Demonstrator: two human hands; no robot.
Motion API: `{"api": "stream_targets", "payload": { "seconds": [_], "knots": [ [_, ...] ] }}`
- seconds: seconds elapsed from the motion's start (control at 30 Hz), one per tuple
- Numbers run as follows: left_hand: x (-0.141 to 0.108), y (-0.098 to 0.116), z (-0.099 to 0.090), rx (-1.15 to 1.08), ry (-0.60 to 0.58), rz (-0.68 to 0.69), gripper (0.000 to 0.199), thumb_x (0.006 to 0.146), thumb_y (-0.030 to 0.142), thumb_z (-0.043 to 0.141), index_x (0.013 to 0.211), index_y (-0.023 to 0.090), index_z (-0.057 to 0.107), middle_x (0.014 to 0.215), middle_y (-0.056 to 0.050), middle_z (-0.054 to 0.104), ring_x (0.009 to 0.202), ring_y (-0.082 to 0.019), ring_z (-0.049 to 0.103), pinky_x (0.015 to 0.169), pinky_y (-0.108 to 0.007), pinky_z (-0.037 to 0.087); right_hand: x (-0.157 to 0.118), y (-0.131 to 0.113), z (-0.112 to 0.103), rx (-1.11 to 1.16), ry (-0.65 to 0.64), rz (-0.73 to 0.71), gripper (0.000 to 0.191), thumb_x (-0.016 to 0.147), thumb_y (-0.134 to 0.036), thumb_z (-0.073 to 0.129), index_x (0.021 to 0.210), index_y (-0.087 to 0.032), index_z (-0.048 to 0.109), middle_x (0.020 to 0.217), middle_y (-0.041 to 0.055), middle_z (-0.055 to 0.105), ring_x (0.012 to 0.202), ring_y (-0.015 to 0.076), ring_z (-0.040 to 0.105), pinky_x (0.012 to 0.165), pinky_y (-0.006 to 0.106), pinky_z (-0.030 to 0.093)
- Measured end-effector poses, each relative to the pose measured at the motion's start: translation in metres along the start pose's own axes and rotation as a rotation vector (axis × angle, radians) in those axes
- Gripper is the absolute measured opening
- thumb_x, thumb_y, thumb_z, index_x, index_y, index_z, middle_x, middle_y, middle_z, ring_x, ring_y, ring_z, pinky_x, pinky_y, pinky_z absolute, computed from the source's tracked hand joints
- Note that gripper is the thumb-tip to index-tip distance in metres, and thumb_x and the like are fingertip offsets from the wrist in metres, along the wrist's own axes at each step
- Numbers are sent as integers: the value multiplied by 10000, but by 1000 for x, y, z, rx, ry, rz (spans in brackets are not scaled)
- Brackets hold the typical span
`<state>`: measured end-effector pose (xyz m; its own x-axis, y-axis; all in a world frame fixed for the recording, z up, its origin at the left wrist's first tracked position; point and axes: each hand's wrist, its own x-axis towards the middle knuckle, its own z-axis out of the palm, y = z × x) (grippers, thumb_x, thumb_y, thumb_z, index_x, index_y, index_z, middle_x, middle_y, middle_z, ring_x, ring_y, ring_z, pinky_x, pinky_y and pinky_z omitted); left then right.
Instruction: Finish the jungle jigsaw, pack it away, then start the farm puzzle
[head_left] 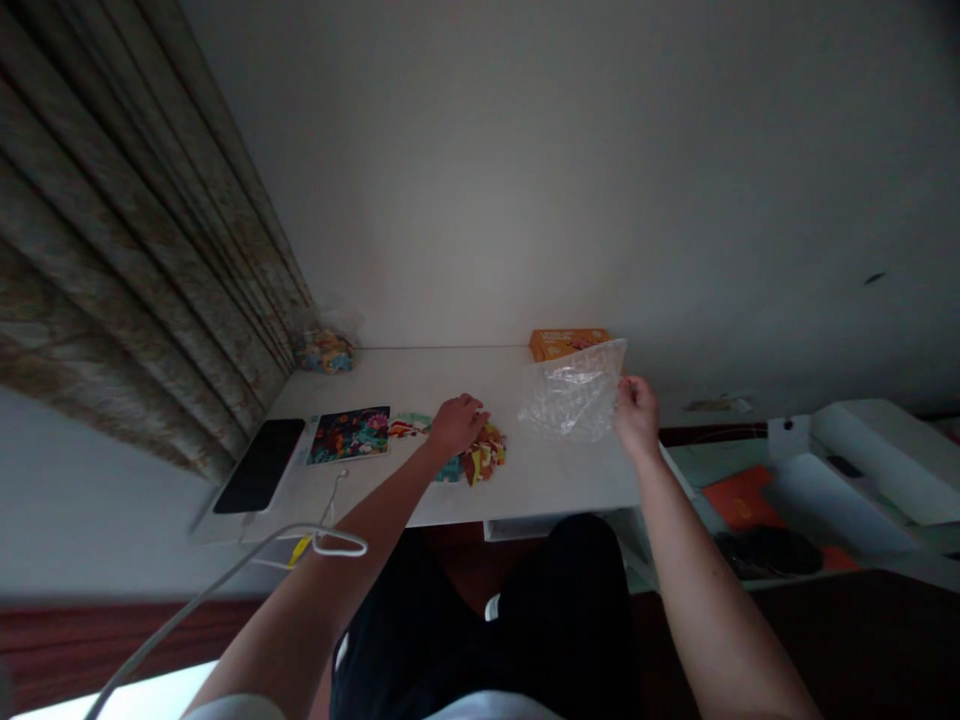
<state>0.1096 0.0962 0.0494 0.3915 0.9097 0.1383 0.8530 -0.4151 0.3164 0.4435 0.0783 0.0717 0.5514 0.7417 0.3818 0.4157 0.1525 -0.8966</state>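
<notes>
Right-hand grip (637,418) on crinkled plastic bag (574,392)

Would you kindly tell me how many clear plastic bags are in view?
2: a crinkled bag in the right hand, and a bag of colourful pieces at the desk's far corner. Others may be hidden.

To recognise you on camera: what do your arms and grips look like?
The left forearm and right forearm are bare, with a white sleeve at the left arm's top. The left grip and right grip wear no gloves; no watch or ring shows.
</notes>
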Motion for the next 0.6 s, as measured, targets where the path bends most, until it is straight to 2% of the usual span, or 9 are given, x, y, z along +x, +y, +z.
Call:
{"api": "stream_targets", "payload": {
  "seconds": [0.07, 0.17, 0.23, 0.3, 0.37, 0.47, 0.53, 0.6],
  "knots": [
    [-18, -14, 3, 3, 125, -51, 304, 1051, 374, 490, 1140, 194, 718, 1234, -119, 709, 1178, -255, 658, 1162, -461, 407, -5, 2, -5, 132, 12, 98, 446, 827, -662, 592, 931, -230, 564, 638, -70, 464, 558, 118, 414, 552, 253, 313],
    [-51, -38, 9, 5, 275, -115, 304, 1024, 396, 533, 1191, 206, 701, 1343, -146, 675, 1306, -307, 596, 1249, -591, 264, -20, 7, -5, 270, 13, 241, 448, 772, -643, 687, 922, -245, 544, 598, -101, 415, 501, 94, 368, 496, 230, 255],
    [-72, -48, 13, -53, 316, -103, 309, 1007, 389, 555, 1226, 215, 684, 1405, -151, 641, 1353, -323, 563, 1254, -620, 252, -31, 10, 0, 320, -2, 295, 463, 727, -624, 746, 903, -248, 541, 586, -109, 414, 486, 84, 359, 474, 221, 243],
    [-89, -49, 15, -181, 343, -62, 298, 999, 370, 556, 1234, 229, 674, 1409, -138, 636, 1350, -309, 566, 1236, -595, 318, -42, 12, 5, 394, 12, 325, 466, 715, -610, 777, 891, -247, 542, 582, -117, 407, 480, 74, 354, 466, 210, 252],
    [-101, -37, 18, -360, 366, -23, 276, 996, 359, 551, 1209, 234, 675, 1365, -127, 651, 1304, -283, 599, 1181, -537, 423, -51, 13, 11, 503, 36, 380, 467, 709, -597, 802, 877, -250, 537, 583, -123, 408, 476, 67, 365, 463, 199, 277],
    [-105, 3, 21, -667, 359, -56, 253, 973, 386, 600, 1145, 223, 686, 1232, -118, 692, 1171, -262, 668, 1064, -468, 533, -62, 14, 24, 699, -18, 534, 458, 684, -522, 856, 826, -256, 512, 562, -133, 422, 452, 68, 392, 443, 191, 303],
    [-99, 37, 20, -909, 252, -159, 339, 931, 429, 677, 1198, 219, 669, 1165, -103, 720, 1064, -249, 707, 974, -427, 578, -71, 11, 35, 827, -92, 631, 402, 712, -455, 849, 792, -254, 510, 551, -127, 463, 449, 77, 437, 438, 194, 339],
    [-87, 67, 16, -1136, 152, -236, 430, 905, 465, 715, 1249, 215, 657, 1203, -112, 727, 1081, -256, 711, 960, -407, 581, -83, 5, 50, 927, -165, 698, 309, 773, -415, 800, 782, -251, 539, 584, -100, 556, 495, 98, 529, 470, 208, 413]
  ]
}}
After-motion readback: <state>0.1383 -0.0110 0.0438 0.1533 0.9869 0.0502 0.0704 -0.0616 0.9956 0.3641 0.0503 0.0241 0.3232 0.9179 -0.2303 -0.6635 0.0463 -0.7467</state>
